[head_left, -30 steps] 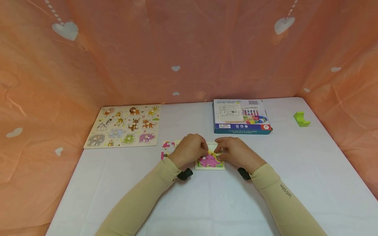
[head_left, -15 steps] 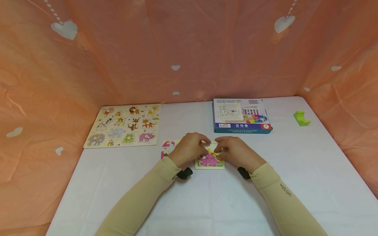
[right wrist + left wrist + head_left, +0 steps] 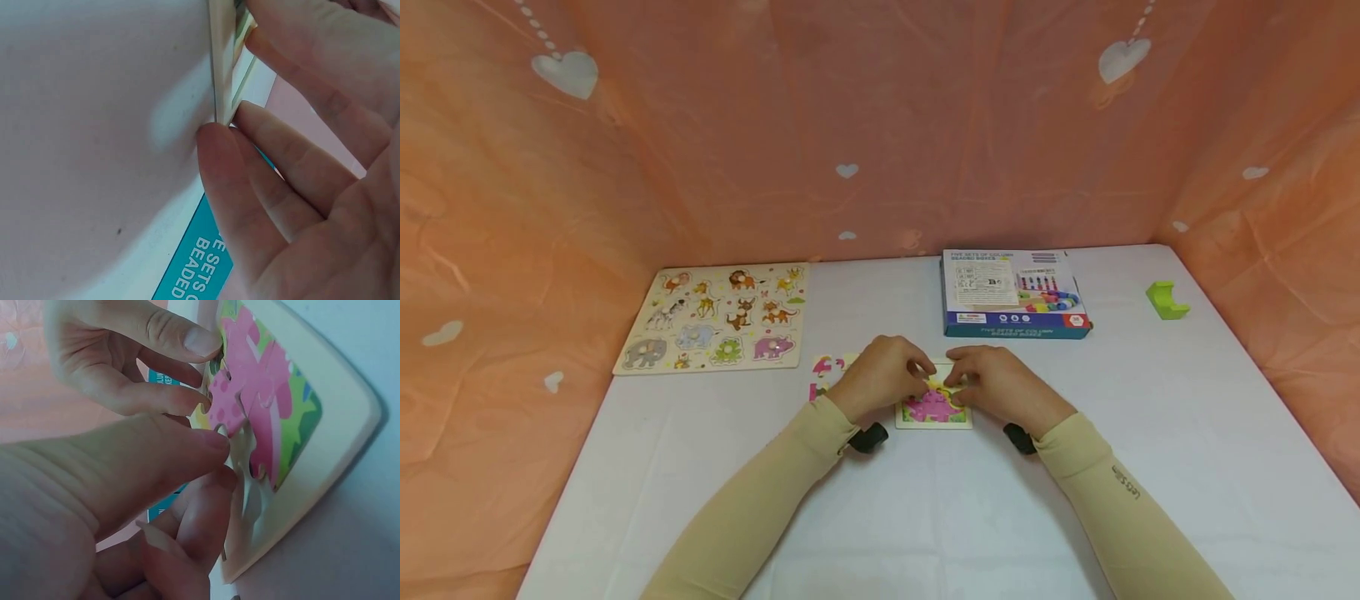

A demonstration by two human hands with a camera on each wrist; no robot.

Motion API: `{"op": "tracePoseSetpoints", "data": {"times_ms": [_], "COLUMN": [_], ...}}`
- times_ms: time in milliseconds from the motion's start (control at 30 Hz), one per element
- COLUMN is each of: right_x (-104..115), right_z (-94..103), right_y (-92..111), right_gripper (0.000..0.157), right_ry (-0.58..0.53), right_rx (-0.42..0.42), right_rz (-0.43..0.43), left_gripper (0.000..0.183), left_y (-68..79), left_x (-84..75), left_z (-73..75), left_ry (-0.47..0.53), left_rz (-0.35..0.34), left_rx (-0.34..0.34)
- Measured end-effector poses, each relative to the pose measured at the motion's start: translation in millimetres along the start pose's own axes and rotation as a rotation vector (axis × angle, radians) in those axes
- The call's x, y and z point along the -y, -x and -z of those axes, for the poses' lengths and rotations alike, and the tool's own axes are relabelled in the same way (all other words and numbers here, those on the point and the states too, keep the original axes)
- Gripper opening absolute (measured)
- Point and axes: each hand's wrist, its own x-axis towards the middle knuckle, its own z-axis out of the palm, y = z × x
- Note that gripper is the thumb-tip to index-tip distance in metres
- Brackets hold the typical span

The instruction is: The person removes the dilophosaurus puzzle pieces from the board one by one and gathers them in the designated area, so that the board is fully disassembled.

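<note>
A small framed jigsaw puzzle (image 3: 934,425) with a pink animal picture lies flat on the table between my hands. My left hand (image 3: 883,379) pinches at a dotted pink puzzle piece (image 3: 226,407), its thumb tip right at the piece's edge in the left wrist view. Bare pale backing (image 3: 250,509) shows beside that piece. My right hand (image 3: 1003,385) grips the puzzle's right side; its thumb and a finger lie by the yellow edge of the dotted piece. In the right wrist view, other right fingers (image 3: 222,150) touch the frame's corner. Both hands hide part of the picture.
Loose pink pieces (image 3: 822,367) lie left of the puzzle, partly behind my left hand. An animal peg puzzle board (image 3: 748,340) is at the back left. A bead toy box (image 3: 1015,296) stands behind my right hand, and a green curved block (image 3: 1167,302) far right.
My left index finger has lifted slightly away from the thumb over the puzzle. My right hand stays at the puzzle's right side, and the other things have not moved.
</note>
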Motion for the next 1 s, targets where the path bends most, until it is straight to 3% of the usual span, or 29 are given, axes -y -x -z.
{"op": "tracePoseSetpoints", "data": {"times_ms": [367, 767, 1000], "right_x": [3.2, 4.3, 0.7], "right_z": [1.1, -0.8, -2.5], "right_y": [-3.3, -0.6, 0.7], "right_gripper": [0.014, 0.014, 0.014], "right_ry": [0.002, -0.011, -0.019], "right_rx": [0.003, 0.005, -0.004], "right_rz": [0.005, -0.025, -0.037], "left_gripper": [0.018, 0.019, 0.02], "left_y": [7.6, 52.1, 63.3], "left_x": [6.9, 57.0, 67.1], "left_z": [12.4, 49.0, 58.6], "left_ry": [0.048, -0.072, -0.085], "left_rz": [0.005, -0.002, 0.042], "left_rx": [-0.014, -0.081, -0.091]}}
